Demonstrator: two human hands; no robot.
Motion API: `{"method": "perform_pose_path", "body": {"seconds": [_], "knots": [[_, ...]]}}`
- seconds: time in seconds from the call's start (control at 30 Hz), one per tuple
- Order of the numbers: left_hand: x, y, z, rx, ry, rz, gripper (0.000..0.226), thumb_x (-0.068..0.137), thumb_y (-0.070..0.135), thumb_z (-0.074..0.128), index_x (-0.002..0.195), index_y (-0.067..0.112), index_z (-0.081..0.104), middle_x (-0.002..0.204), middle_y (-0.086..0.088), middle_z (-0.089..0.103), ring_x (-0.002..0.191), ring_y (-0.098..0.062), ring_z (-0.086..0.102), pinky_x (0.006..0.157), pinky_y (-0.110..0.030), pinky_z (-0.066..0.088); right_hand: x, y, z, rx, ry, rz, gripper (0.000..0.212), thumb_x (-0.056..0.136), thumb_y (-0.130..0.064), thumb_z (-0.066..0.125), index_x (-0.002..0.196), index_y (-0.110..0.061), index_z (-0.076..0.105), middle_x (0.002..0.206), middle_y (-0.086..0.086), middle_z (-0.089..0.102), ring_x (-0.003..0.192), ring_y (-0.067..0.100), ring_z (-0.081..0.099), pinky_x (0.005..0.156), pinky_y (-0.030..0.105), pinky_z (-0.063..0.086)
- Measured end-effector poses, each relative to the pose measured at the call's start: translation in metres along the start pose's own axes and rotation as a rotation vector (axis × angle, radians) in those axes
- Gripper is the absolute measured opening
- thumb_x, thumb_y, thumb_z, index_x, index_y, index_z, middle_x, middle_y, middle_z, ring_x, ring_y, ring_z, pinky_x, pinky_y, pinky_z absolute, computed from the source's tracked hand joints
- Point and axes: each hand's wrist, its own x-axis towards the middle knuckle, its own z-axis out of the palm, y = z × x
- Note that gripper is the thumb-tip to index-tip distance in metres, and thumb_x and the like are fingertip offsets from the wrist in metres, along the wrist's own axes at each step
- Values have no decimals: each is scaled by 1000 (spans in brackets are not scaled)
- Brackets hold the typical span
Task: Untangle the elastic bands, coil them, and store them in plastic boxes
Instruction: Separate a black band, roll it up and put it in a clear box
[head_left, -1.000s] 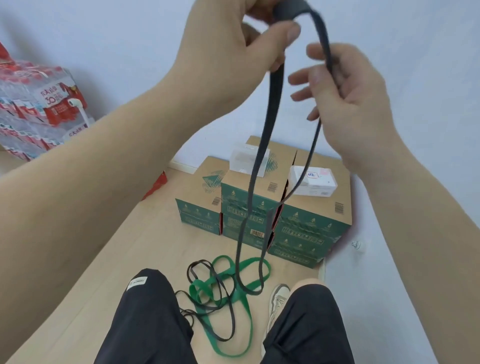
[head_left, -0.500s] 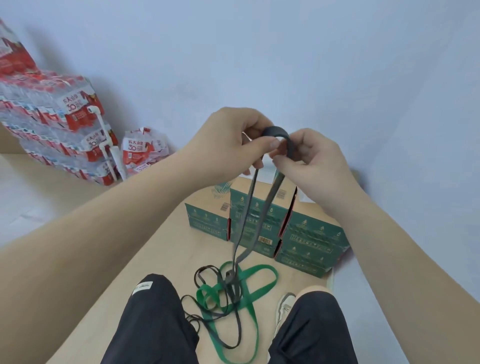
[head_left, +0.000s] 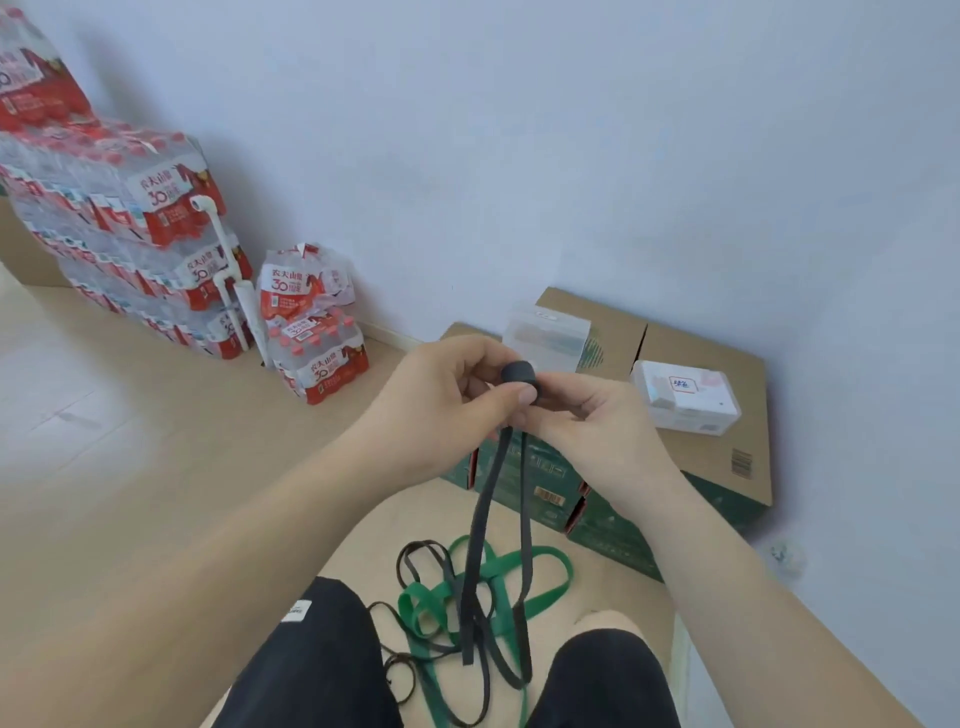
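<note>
- Three elastic bands show in the head view: a flat grey band (head_left: 485, 499), a wider green band (head_left: 545, 592) and a thin black band (head_left: 415, 552).
- The grey band's top end is rolled into a small tight coil at chest height. Two strands hang from it to the floor (head_left: 156, 467), where they end in loose loops.
- The green band lies in slack loops on the floor between the person's knees (head_left: 311, 665), with the thin black band tangled across it (where exactly they cross is hard to follow).
- The left hand (head_left: 441, 410) is curled round the coil, its thumb pressing on the coil's side.
- The right hand (head_left: 597, 431) meets it from the other side, fingers bent and pinching the grey band just below the coil.
- A clear plastic box (head_left: 545, 338) and a white plastic box (head_left: 685, 400) with a small label sit apart on top of cartons (head_left: 727, 467) with green sides, beyond the hands.
- The floor is pale wood and the wall (head_left: 519, 130) is plain and light.
- Red-labelled water-bottle packs (head_left: 130, 234) are stacked at the left against the wall, with a white pipe (head_left: 228, 260) running down in front of them.
</note>
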Motion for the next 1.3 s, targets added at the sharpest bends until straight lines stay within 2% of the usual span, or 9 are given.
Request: {"method": "perform_pose_path", "body": {"seconds": [0.2, 0.4, 0.5, 0.63, 0.73, 0.93, 1.1, 1.2, 1.3], "knots": [[34, -72, 13, -181, 86, -82, 12, 92, 9, 75, 101, 16, 74, 92, -5, 78, 84, -29, 75, 76, -60, 60, 41, 68, 9, 0, -77, 37, 44, 97, 5, 66, 128, -25, 74, 116, -6, 80, 116, 13, 73, 104, 35, 56], [65, -148, 43, -272, 202, -241, 11, 92, 15, 77, 103, 14, 76, 93, -5, 80, 87, -30, 76, 84, -51, 62, 83, 152, 30, -370, 32, -30, 41, 95, 3, 64, 123, -25, 73, 101, -11, 71, 98, -2, 64, 82, 9, 48], [81, -185, 53, -212, 221, -374, 14, 88, 33, 80, 94, 20, 77, 86, -1, 79, 79, -23, 77, 81, -47, 64, 99, 194, 36, -500, -51, 8, 39, 97, -1, 60, 123, -28, 69, 101, -12, 65, 96, 5, 60, 85, 23, 51], [92, -233, 58, -186, 151, -587, 4, 91, 25, 77, 90, 22, 79, 84, -6, 78, 78, -23, 77, 80, -36, 65, 109, 238, 38, -589, -167, 115, 34, 101, -9, 59, 127, -30, 66, 108, -13, 61, 102, 7, 58, 92, 27, 51], [90, -253, 62, -144, 79, -658, 4, 91, 21, 76, 94, 24, 78, 81, -9, 76, 73, -21, 75, 71, -30, 65, 112, 255, 35, -614, -213, 184, 34, 98, -8, 64, 125, -29, 67, 111, -14, 63, 104, 5, 59, 97, 28, 52], [98, -265, 51, -154, 137, -619, 22, 91, 9, 75, 107, 22, 67, 75, -2, 77, 69, -16, 76, 65, -27, 62, 113, 265, 44, -386, -165, 209, 42, 93, -5, 72, 123, -34, 69, 105, -20, 71, 101, 2, 68, 93, 26, 57], [97, -271, 47, -523, 237, -743, 18, 90, -2, 73, 102, 7, 63, 77, -14, 74, 64, -21, 73, 61, -28, 61, 113, 278, 53, -129, -17, 251, 44, 87, -5, 81, 117, -36, 72, 99, -9, 77, 97, 10, 74, 94, 34, 61], [100, -271, 46, -803, 269, -828, 17, 89, -1, 71, 102, 7, 63, 79, -14, 74, 63, -20, 71, 59, -25, 61, 117, 276, 49, 8, 65, 202, 39, 84, -1, 84, 108, -31, 77, 99, -8, 80, 95, 11, 77, 90, 27, 61], [100, -275, 50, -730, 231, -812, 16, 93, 4, 70, 107, 0, 63, 86, -17, 78, 72, -23, 76, 67, -28, 63, 120, 274, 43, 50, 114, 187, 34, 85, -1, 82, 104, -29, 80, 96, -9, 82, 90, 12, 77, 85, 22, 60]]}}
